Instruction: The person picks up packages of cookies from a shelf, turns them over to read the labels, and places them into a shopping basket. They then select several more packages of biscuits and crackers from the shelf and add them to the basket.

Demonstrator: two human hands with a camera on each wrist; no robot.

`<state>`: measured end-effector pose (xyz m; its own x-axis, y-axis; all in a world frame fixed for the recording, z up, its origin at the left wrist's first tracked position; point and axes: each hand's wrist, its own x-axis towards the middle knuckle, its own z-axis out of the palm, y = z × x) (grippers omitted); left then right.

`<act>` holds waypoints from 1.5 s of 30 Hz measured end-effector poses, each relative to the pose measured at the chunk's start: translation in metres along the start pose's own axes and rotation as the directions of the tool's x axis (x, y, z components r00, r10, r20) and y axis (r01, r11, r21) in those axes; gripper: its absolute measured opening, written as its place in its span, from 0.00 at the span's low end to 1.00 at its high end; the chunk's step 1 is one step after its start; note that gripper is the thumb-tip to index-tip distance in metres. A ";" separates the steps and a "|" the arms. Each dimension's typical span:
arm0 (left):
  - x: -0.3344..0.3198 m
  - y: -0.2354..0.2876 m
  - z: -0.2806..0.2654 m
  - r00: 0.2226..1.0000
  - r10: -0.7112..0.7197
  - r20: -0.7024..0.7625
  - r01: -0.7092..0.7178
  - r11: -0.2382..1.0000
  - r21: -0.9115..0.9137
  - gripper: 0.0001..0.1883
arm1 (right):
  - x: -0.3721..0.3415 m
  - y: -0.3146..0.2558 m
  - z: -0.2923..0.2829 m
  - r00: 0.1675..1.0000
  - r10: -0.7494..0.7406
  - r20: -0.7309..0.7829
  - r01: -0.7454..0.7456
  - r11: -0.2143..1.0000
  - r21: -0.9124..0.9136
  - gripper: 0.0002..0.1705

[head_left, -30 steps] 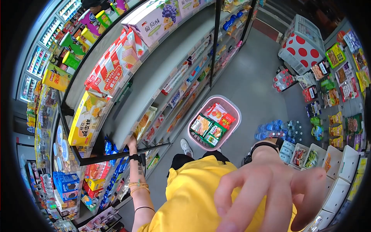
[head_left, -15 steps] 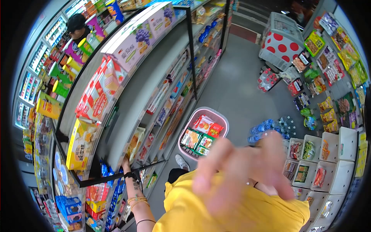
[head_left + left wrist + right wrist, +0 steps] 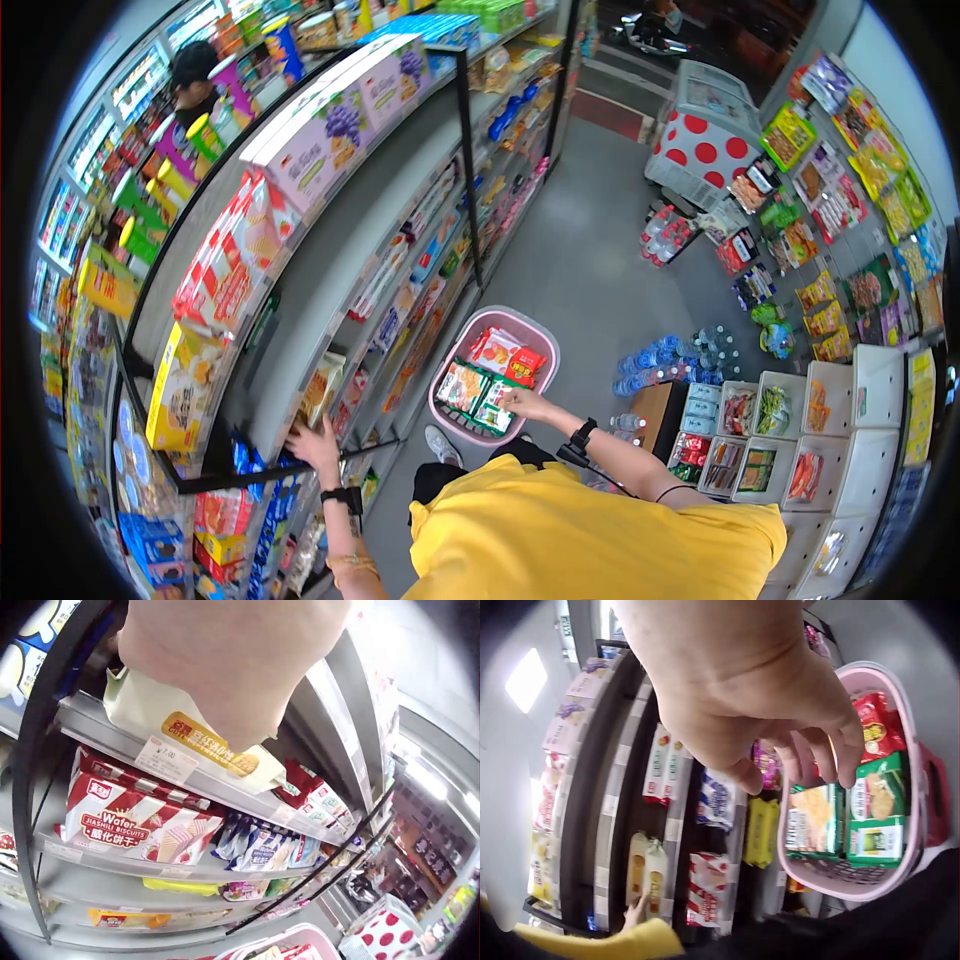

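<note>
My left hand is at the shelf, its fingers spread beside a cream biscuit pack with a yellow label. In the left wrist view, that hand covers part of the pack, and its fingertips are hidden. My right hand reaches over the near right side of the pink basket. Loosely bent fingers show in the right wrist view with nothing between them. Inside the basket lie green packs, a red pack and a red-and-white pack.
Red-striped wafer packs, a yellow box and purple grape boxes stand on the top shelf. A black shelf post rises beyond them. Bottled water and white bins are at the right. Another person stands behind the shelving.
My right hand has moved from close in front of the head camera down to the basket. The left hand stays by the cream pack, its fingers now more in sight. The view has shifted.
</note>
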<state>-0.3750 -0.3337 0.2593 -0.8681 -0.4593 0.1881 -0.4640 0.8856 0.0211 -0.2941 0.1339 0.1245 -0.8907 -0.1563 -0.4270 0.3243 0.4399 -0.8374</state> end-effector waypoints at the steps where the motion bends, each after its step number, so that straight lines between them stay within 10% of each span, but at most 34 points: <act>1: 0.004 -0.012 0.018 0.996 0.062 -0.060 -0.066 0.996 -0.062 0.43 | -0.003 0.018 0.002 0.999 0.047 -0.027 -0.049 0.997 -0.056 0.21; 9: -0.023 -0.002 0.037 0.893 0.116 -0.435 -0.183 0.976 -0.115 0.34 | 0.000 0.138 0.012 0.997 0.055 -0.045 -0.060 0.993 -0.101 0.20; 13: -0.104 -0.006 0.061 0.952 0.303 -0.047 -0.296 0.870 -0.393 0.25 | 0.000 0.167 0.007 0.991 0.128 0.044 -0.118 0.976 -0.182 0.20; 15: -0.162 -0.035 0.108 0.841 0.358 0.406 -0.062 0.809 -0.585 0.24 | 0.001 0.185 0.002 0.989 0.130 0.070 -0.112 0.968 -0.224 0.20; 18: -0.264 -0.093 0.181 0.344 0.161 0.925 0.427 0.851 -0.307 0.28 | 0.003 0.199 -0.008 0.970 0.227 0.090 -0.214 0.967 -0.137 0.18; 20: -0.362 -0.172 0.258 0.394 -0.004 0.919 0.588 0.770 -0.248 0.28 | 0.006 0.207 -0.013 0.952 0.296 0.078 -0.280 0.945 -0.166 0.17; 22: -0.408 -0.206 0.239 0.224 -0.042 0.974 0.287 0.958 -0.024 0.27 | 0.008 0.218 -0.019 0.941 0.333 0.061 -0.311 0.921 -0.236 0.17; 24: -0.438 -0.201 0.201 0.225 -0.200 0.954 0.408 0.908 0.094 0.24 | 0.007 0.219 -0.025 0.934 0.352 0.065 -0.334 0.922 -0.196 0.16; 25: -0.456 -0.220 0.211 0.158 -0.046 0.986 0.463 0.886 -0.033 0.21 | 0.009 0.217 -0.027 0.931 0.358 0.070 -0.342 0.923 -0.176 0.16; 28: -0.462 -0.202 0.189 0.065 -0.274 0.960 0.888 0.454 0.070 0.19 | 0.013 0.217 -0.028 0.919 0.387 0.081 -0.372 0.916 -0.151 0.14; 33: -0.439 -0.186 0.232 0.518 -0.224 0.825 0.743 0.597 -0.304 0.17 | 0.036 0.202 -0.023 0.876 0.421 0.236 -0.397 0.907 -0.144 0.10; 40: -0.339 -0.103 0.178 0.583 -0.079 0.808 0.680 0.591 -0.433 0.19 | 0.089 0.109 -0.003 0.874 0.267 0.405 -0.225 0.963 -0.149 0.08; 45: -0.360 -0.108 0.183 0.506 -0.021 0.862 0.824 0.309 -0.476 0.21 | 0.129 0.079 0.025 0.970 0.183 0.159 -0.182 0.983 -0.018 0.36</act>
<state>-0.0446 -0.2766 0.0093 -0.5815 -0.3101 -0.7521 -0.7745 -0.0720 0.6285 -0.3761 0.1266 -0.0051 -0.7543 -0.2116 -0.6215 0.4751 0.4772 -0.7392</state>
